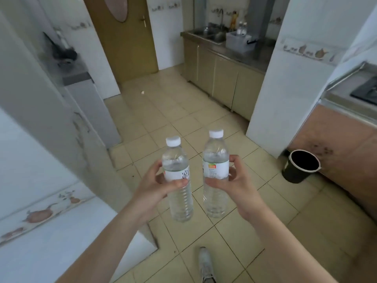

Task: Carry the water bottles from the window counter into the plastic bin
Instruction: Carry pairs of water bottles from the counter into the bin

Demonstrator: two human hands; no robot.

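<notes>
Two water bottles are held upright mid-carry, one [177,180] clamped in the left hand [157,184], the other [215,174] in the right hand [234,182], while the plastic bin [237,42], on the worktop far ahead, must next be approached.

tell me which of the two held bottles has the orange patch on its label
The bottle in the right hand, the one held higher. The left hand's bottle shows only dark characters on white.
</notes>
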